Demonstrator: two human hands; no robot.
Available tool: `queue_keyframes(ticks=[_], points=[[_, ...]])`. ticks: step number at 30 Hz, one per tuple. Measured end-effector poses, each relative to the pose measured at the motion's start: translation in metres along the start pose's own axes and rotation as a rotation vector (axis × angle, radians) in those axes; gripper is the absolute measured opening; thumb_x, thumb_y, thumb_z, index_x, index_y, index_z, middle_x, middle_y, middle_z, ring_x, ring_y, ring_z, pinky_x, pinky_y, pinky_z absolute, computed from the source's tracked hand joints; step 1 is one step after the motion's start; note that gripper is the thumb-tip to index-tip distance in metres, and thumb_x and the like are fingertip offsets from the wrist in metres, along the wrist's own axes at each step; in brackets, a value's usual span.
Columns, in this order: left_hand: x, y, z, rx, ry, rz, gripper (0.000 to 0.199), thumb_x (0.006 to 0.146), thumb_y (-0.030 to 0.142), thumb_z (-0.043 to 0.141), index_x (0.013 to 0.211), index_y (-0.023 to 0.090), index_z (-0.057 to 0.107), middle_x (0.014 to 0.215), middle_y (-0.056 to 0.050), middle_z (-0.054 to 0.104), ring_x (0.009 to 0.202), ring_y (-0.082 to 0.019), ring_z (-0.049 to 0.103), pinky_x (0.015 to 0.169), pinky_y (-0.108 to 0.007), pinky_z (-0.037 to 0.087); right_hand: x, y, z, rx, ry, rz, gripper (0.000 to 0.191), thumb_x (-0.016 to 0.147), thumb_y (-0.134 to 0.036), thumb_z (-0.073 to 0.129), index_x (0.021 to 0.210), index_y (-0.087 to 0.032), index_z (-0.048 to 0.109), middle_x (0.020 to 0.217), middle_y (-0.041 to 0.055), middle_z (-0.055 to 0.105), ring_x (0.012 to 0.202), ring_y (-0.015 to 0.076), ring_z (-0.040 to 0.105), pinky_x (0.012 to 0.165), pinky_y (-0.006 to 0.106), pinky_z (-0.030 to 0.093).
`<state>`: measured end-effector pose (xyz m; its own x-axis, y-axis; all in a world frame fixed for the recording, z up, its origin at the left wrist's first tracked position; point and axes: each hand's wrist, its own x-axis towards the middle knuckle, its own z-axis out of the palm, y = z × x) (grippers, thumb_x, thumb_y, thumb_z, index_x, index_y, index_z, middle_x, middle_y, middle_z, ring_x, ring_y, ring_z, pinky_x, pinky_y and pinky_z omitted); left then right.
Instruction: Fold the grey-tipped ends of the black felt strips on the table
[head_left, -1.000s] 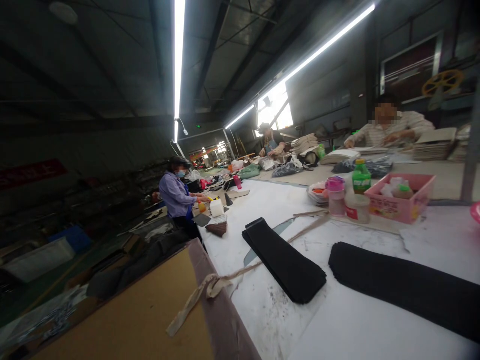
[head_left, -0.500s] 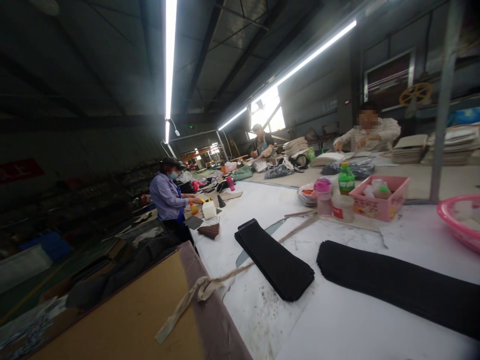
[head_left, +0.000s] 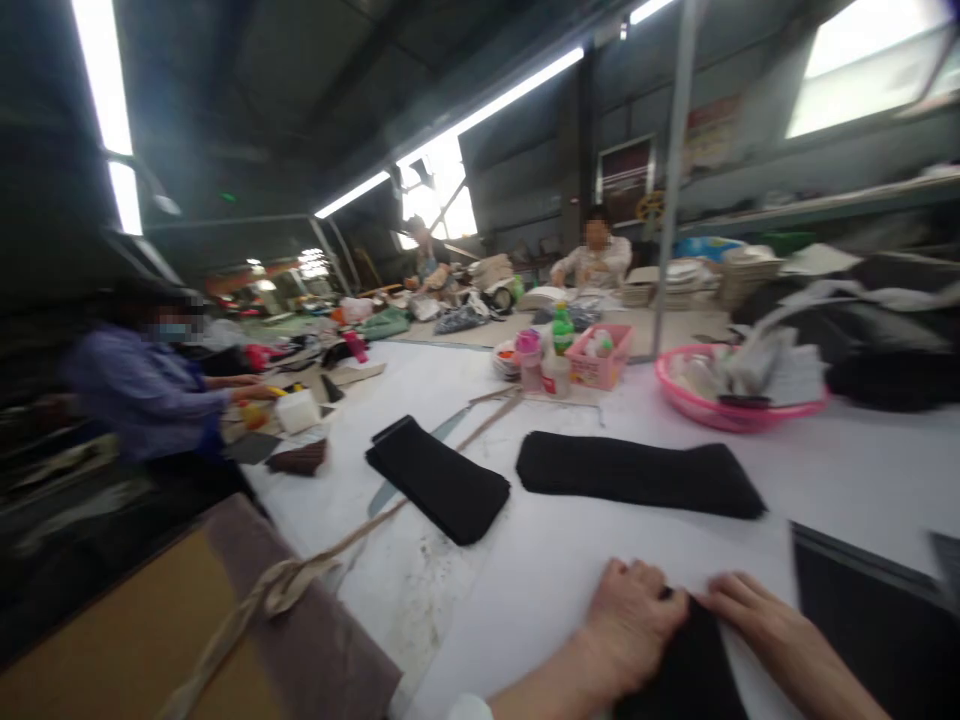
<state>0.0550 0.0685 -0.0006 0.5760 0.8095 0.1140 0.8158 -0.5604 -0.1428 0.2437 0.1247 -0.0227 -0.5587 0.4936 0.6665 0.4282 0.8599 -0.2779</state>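
Near the bottom of the head view, a black fabric piece point(head_left: 694, 665) lies on the white tabletop under my hands. My left hand point(head_left: 634, 620) is curled over its upper left edge, fingers bent and gripping. At the upper right corner of the same piece, my right hand point(head_left: 765, 625) has its fingers together, thumb and fingertips closed at the edge. Ahead of my hands is a long stack of black fabric pieces point(head_left: 637, 475). Another black stack point(head_left: 439, 480) sits farther left, over a beige strip. Dark sheets point(head_left: 870, 610) lie right of my right hand.
A pink basin point(head_left: 731, 415) holds papers and bags. Beyond the stacks stand a pink basket point(head_left: 600, 358), a green bottle point(head_left: 562, 330) and jars. A metal post point(head_left: 675, 180) rises behind. A cardboard panel point(head_left: 127, 630) is lower left. Co-workers sit or stand around the tables.
The view has swung to the right, so the table things sit farther left. Both my hands have come into view on a black fabric piece; the whole pink basin now shows.
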Motion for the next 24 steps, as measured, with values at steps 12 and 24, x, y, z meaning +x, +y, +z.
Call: queue_keyframes(ticks=[12,24], points=[[-0.002,0.009,0.000,-0.129,0.026,0.010,0.043,0.090,0.010,0.046,0.129,0.028,0.048,0.106,-0.006,0.055,0.097,-0.021,0.051,0.082,-0.035,0.040,-0.023,-0.008,-0.024,-0.136,-0.328,0.370,0.008,0.088,-0.020,0.065,0.093,-0.023,0.071,0.089,0.0016,0.062,0.087,0.0160,0.055,0.075,0.024,0.050],[0.000,0.009,0.003,-0.089,0.008,0.019,0.048,0.090,0.011,0.045,0.133,0.031,0.044,0.106,-0.005,0.054,0.099,-0.021,0.049,0.083,-0.034,0.039,-0.030,-0.012,-0.027,-0.148,-0.359,0.296,0.017,0.095,-0.018,0.054,0.101,-0.023,0.068,0.098,0.0048,0.059,0.094,0.0180,0.052,0.079,0.028,0.048]])
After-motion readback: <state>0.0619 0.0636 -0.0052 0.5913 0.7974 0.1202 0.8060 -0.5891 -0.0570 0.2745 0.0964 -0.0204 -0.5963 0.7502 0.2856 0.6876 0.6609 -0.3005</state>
